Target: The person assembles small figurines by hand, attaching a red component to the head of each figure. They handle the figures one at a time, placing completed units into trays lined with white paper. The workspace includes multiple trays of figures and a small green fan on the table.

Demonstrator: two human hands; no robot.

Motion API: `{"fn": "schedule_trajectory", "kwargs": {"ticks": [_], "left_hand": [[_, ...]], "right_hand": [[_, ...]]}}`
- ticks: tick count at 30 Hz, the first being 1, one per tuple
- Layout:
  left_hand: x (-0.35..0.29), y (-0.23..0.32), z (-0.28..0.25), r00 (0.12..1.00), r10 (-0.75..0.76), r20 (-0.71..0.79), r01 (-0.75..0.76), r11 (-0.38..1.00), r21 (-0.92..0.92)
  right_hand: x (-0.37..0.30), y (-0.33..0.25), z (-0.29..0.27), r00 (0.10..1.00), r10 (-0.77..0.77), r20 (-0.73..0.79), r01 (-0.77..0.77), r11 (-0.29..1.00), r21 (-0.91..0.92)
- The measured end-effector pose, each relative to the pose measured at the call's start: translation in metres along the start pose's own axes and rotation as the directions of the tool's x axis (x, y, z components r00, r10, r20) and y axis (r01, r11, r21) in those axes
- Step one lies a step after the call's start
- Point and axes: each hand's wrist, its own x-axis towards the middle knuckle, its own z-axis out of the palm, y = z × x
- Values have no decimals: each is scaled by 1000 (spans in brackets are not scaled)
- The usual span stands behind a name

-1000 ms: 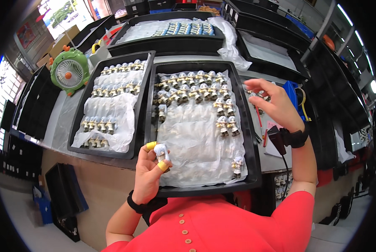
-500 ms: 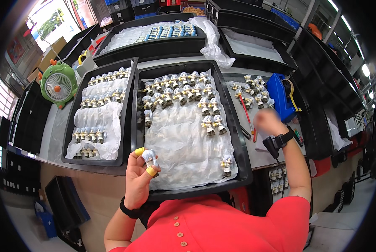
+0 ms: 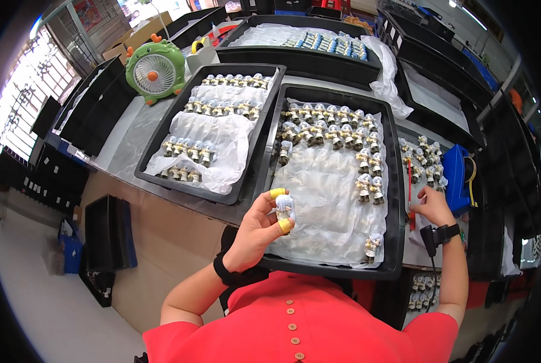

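My left hand (image 3: 255, 233), with yellow finger covers on thumb and forefinger, pinches a small doll figurine (image 3: 284, 209) with pale hair. It is held upright over the near left corner of the black tray (image 3: 397, 242). Rows of matching figurines (image 3: 334, 136) lie on the tray's white paper, and a single figurine (image 3: 372, 247) lies near its right front corner. At the right, my right hand (image 3: 435, 207) is low over the bench with fingers half bent and apart, beside a thin red stick (image 3: 409, 175). I see nothing in that hand.
Loose figurines (image 3: 424, 157) cluster beside a blue tape dispenser (image 3: 458, 175). A second black tray (image 3: 216, 193) with figurines stands to the left, near a green fan (image 3: 155, 69). Behind is a larger tray (image 3: 294, 63) of blue pieces. Stacked black trays (image 3: 434, 42) rise at the back right.
The view has swung left, so the bench appears shifted right. My left hand still holds the figurine by the tray corner. My right hand, blurred before, is now sharper beside the red stick.
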Motion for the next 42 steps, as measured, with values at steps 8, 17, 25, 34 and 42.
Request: {"fn": "schedule_trajectory", "kwargs": {"ticks": [8, 17, 25, 34, 42], "left_hand": [[1, -2, -5, 1000, -25, 17, 27, 997, -77], [2, 0, -7, 996, -71, 55, 78, 988, -130], [2, -1, -8, 998, -15, 53, 21, 993, -119], [2, -2, -7, 997, -14, 74, 26, 984, -178], [2, 1, -7, 996, -44, 80, 54, 992, -117]], "right_hand": [[0, 17, 24, 998, 47, 30, -47, 999, -16], [-9, -74, -47, 959, -175, -223, 277, 747, 605], [-6, -207, -5, 837, -525, -153, 390, 378, 839], [18, -226, 52, 759, -646, 76, 112, 244, 963], [18, -222, 56, 646, -739, 190, 198, 403, 894]]}}
